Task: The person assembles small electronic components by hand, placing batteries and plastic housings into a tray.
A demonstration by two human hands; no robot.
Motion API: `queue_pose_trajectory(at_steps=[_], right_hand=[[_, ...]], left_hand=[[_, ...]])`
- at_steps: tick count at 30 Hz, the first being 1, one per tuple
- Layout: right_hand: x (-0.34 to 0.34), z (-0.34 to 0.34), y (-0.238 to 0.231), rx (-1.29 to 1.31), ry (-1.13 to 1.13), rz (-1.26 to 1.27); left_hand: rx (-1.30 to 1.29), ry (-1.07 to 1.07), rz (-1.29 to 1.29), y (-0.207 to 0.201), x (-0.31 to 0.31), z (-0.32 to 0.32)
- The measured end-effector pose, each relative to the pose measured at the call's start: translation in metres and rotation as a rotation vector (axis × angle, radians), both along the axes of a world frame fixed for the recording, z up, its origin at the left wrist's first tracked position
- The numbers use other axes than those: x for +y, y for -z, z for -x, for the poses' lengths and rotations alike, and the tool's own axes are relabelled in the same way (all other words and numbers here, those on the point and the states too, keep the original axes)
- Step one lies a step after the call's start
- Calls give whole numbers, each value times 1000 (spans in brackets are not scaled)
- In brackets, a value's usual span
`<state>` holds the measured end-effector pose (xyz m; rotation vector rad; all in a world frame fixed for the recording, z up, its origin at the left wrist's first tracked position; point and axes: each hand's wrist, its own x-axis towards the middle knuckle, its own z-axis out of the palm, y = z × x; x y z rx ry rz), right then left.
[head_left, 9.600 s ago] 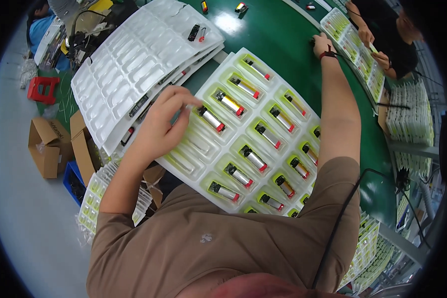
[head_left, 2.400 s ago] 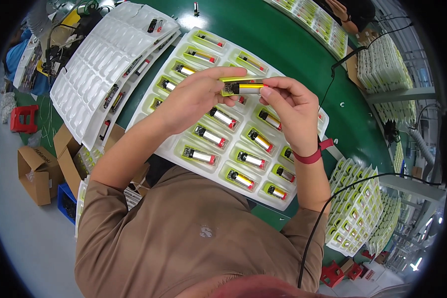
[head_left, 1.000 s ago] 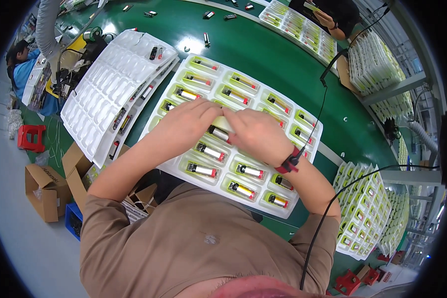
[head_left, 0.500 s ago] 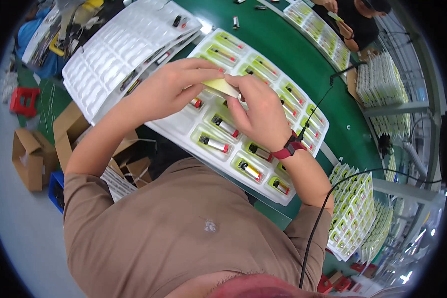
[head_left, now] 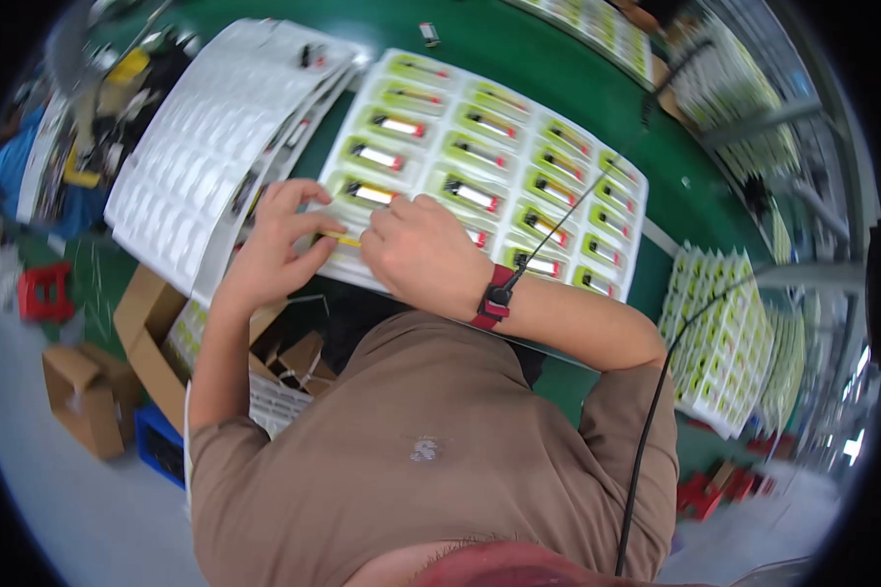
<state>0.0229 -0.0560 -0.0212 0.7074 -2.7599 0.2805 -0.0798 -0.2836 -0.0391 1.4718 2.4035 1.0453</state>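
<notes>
From the head view, your left hand (head_left: 282,247) and right hand (head_left: 423,256) meet at the near edge of the white tray (head_left: 480,157) on the green worktop (head_left: 548,59). Both hands' fingers are pinched on a small yellow piece (head_left: 344,238) between them, at the tray's near-left pocket. A stack of empty white trays (head_left: 215,147) lies just left.

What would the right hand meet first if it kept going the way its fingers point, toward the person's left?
The right hand points left along the tray's near edge, so it would probably meet the left hand's fingertips first; they pinch a small yellow piece there. Depth is unclear.
</notes>
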Motion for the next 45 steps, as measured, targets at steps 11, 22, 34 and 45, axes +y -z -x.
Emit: queue_pose_trajectory(at_steps=[11, 22, 34, 45], right_hand=[[227, -168, 28, 198, 1063, 553], [214, -169, 47, -111, 835, 1749], [205, -171, 17, -146, 738, 1655], [210, -180, 21, -40, 690, 1512]], left_hand=[[-490, -138, -414, 45, 39, 60], [-1098, -267, -433, 52, 75, 76], [-622, -317, -273, 17, 78, 58], [-1249, -43, -416, 11, 73, 74]])
